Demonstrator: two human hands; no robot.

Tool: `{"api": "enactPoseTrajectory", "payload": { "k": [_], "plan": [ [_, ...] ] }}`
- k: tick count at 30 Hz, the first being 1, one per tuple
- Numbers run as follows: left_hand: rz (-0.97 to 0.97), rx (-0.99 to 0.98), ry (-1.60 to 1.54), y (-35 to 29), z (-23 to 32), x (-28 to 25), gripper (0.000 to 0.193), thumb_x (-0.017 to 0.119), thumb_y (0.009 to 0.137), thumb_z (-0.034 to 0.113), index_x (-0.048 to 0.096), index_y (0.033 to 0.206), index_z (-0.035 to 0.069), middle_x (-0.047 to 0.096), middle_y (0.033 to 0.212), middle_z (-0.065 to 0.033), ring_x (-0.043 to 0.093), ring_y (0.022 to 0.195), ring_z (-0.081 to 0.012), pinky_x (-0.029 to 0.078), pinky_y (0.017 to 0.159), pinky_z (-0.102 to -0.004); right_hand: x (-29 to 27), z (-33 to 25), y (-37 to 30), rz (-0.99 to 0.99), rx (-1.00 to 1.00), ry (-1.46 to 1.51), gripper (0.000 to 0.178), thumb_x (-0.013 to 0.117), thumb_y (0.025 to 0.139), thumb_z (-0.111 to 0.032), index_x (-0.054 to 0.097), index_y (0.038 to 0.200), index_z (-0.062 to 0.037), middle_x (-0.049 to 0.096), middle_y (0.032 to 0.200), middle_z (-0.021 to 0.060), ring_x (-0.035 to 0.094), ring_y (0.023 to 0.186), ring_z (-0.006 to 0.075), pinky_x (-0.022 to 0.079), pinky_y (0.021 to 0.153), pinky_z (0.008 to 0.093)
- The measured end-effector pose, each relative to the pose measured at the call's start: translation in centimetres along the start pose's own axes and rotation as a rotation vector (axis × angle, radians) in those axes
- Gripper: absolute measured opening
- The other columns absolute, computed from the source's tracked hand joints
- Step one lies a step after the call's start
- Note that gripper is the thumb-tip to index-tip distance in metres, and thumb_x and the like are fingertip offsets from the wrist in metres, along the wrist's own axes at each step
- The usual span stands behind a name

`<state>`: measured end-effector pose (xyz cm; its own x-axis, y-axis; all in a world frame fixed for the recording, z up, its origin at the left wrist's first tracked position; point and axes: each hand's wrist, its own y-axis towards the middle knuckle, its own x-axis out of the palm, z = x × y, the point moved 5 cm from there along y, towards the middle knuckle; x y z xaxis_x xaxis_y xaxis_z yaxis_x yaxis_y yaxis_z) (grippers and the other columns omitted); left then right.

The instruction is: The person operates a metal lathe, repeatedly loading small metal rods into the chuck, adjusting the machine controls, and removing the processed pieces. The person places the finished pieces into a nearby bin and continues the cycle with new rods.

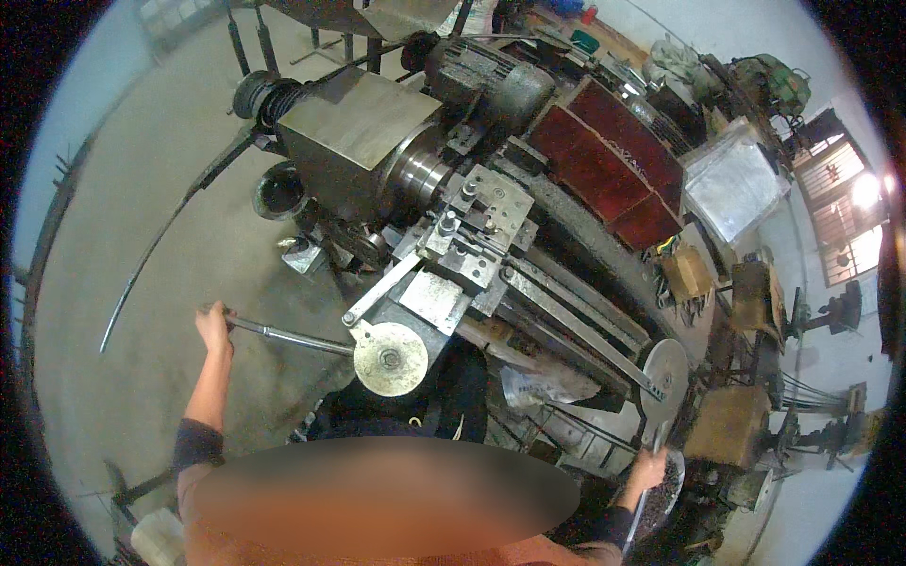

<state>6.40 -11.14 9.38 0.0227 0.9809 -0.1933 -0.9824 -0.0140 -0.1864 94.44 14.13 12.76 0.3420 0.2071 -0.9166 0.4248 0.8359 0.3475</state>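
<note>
A: Out past the near left edge of the machine bed (585,224), what is the left hand (215,328) doing?

B: It is wrapped round the outer end of a long metal lever (293,337), which runs inward to a round pale plate (390,358); holding it so far out probably gives more leverage

A: And the other one?

B: The right hand (648,469) is closed round a slim metal rod (637,517), just below the grey disc (665,379) at the bed's right end. The handles stand well apart, so the arms are spread, likely so that each hand can mind its own control

A: What lies beyond the handles?

B: A flat left bar (382,291) slants from beside the pale plate to the slide block (462,255), and a longer right bar (576,330) reaches from the block to the disc; I'd judge they carry the handles' movement

A: Farther off?

B: A shiny spindle (423,177) faces the block from the boxy housing (359,113) at the bed's left end, presumably to bring work and tooling together. Past them sit a finned motor (505,90) and, along the bed's far edge, a red tray (609,160)
</note>
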Motion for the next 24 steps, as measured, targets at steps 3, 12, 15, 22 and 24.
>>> {"api": "enactPoseTrajectory", "payload": {
  "k": [3,12,15,22,24],
  "plan": [
    [-0.069,-0.045,0.015,-0.5,-0.4,-0.9,0.013,0.053,0.071,0.007,0.048,0.078,-0.002,0.052,0.061,-0.0098,0.054,0.049,-0.02,0.046,0.043,-0.0287,1.1,1.1,4.7,-0.058,-0.083,-0.033,0.025,0.058,0.067,-0.031,0.06,0.078,-0.0088,0.061,0.073,0.015,0.059,0.07,0.0351,0.046,0.064,0.0463],
    [-0.342,0.388,0.827,9.4,2.8,2.0,0.024,0.058,0.067,0.014,0.059,0.082,-0.005,0.06,0.068,-0.0177,0.061,0.063,-0.0256,0.046,0.06,-0.036,4.7,0.7,12.4,0.108,-0.082,-0.225,0.027,0.049,0.077,-0.031,0.056,0.093,-0.0099,0.056,0.097,0.0076,0.052,0.093,0.0289,0.042,0.073,0.0466],
    [-0.444,0.799,0.998,9.6,2.9,9.4,0.027,0.057,0.068,0.016,0.06,0.087,-0.003,0.061,0.077,-0.0188,0.061,0.074,-0.0298,0.047,0.067,-0.0379,4.2,0.4,10.8,0.096,-0.019,-0.141,0.037,0.047,0.079,-0.027,0.054,0.109,-0.007,0.055,0.111,0.0103,0.049,0.105,0.0288,0.042,0.085,0.044],
    [-0.761,0.99,1.408,8.1,-2.7,21.1,0.031,0.056,0.075,0.029,0.054,0.087,0.001,0.06,0.081,-0.0186,0.059,0.077,-0.0348,0.047,0.069,-0.0433,-0.5,-0.7,-1.9,0.105,-0.097,0.273,0.062,0.065,0.064,-0.017,0.046,0.12,-0.0031,0.049,0.118,0.0196,0.048,0.107,0.0332,0.037,0.091,0.0383],
    [-0.777,0.964,1.419,8.2,-4.3,22.3,0.031,0.055,0.075,0.029,0.055,0.085,-0.001,0.061,0.081,-0.0197,0.059,0.077,-0.0347,0.047,0.07,-0.0429,-0.6,-0.3,-4.4,-0.07,0.017,0.43,0.053,0.063,0.065,-0.017,0.051,0.114,-0.0016,0.054,0.109,0.0202,0.052,0.1,0.0334,0.041,0.086,0.0392]
  ]
}}
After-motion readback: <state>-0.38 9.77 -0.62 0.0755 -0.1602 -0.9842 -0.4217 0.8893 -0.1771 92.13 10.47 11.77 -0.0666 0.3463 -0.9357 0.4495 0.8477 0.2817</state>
